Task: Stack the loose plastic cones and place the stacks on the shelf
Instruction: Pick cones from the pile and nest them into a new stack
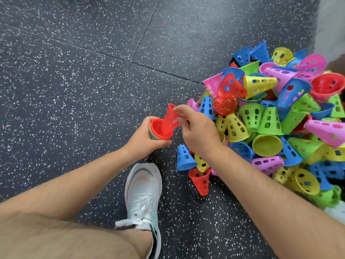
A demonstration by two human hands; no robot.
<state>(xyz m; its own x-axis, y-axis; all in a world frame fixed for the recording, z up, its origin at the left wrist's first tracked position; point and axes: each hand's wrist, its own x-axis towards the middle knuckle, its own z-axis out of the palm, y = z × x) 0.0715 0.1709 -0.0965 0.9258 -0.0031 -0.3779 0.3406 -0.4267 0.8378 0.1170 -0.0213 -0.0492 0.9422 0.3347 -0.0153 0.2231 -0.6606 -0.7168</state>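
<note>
My left hand (142,140) grips a short stack of nested cones (157,132), mouth up, with a red cone on top and several coloured rims showing below. My right hand (196,129) pinches a loose red cone (170,118) by its rim, its narrow end tilted down into the stack's open mouth. A large pile of loose perforated cones (276,118) in blue, yellow, green, pink and red lies on the floor to the right. No shelf is visible.
The floor (84,71) is dark speckled rubber tile. My white shoe (142,195) and bare leg sit below the hands. A blue cone (184,158) and a red cone (200,180) lie at the pile's near edge, beside my right forearm.
</note>
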